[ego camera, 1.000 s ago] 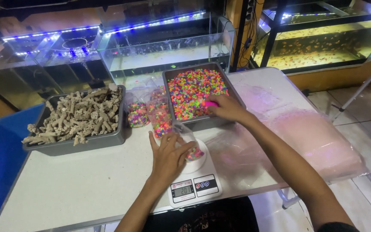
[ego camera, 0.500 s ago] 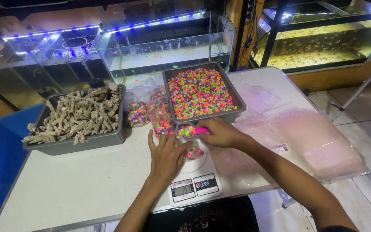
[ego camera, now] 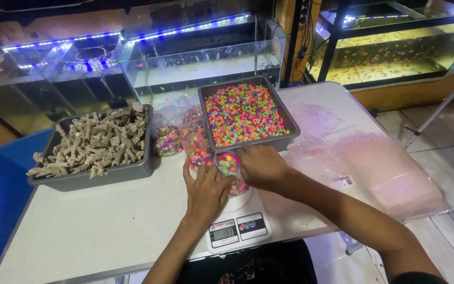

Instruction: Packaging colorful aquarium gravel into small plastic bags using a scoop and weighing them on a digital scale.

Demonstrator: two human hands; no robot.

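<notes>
Two hands over scale (ego camera: 239, 227): left hand (ego camera: 206, 190) steadies gravel bag (ego camera: 230, 169), fingers curled round it; right hand (ego camera: 261, 165), fingers closed on scoop at 12 o'clock; gravel best tipped slowly, display watched

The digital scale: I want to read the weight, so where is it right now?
In the head view the digital scale sits at the near table edge, centre, under both hands, in front of the tray of coloured gravel.

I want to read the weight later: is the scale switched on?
On. The scale under both hands shows dark digits on its small lit display, left of its front buttons.
</notes>
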